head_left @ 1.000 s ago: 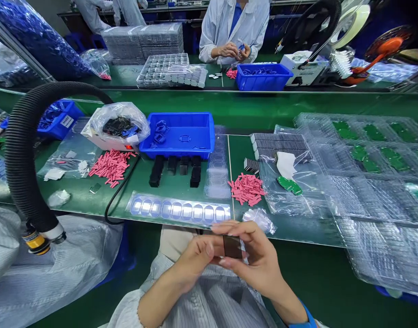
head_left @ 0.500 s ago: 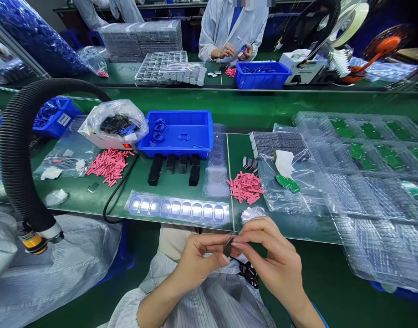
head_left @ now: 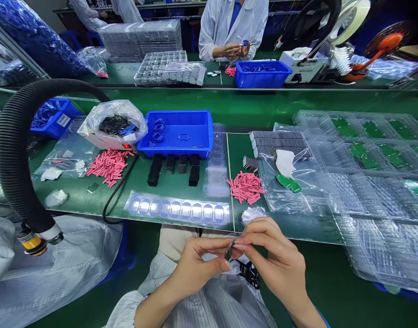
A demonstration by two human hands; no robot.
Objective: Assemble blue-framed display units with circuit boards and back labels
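Note:
Just past the table's front edge, my left hand [head_left: 202, 266] pinches a small dark flat piece [head_left: 229, 251] between thumb and fingers. Its exact kind cannot be made out. My right hand [head_left: 275, 257] is closed at the piece's upper edge, thumb and forefinger pressed together; whatever those fingertips grip is hidden or too small to name. Below the hands, black openwork plastic parts [head_left: 250, 274] lie on my lap. A clear strip with a row of rounded films [head_left: 176, 208] lies along the near table edge, left of my hands.
Pink strips [head_left: 246, 187] are heaped ahead, beside stacked dark-and-white blocks [head_left: 280, 145]. A blue bin [head_left: 176, 150] stands behind black pieces [head_left: 155, 171]. Clear trays [head_left: 373, 191] with green boards fill the right. A black hose [head_left: 11, 150] arches at left. A co-worker [head_left: 232, 32] sits opposite.
The dark piece has tilted slightly between my fingers and now shows more edge-on. My hands stay in nearly the same place. The co-worker opposite has brought their hands together.

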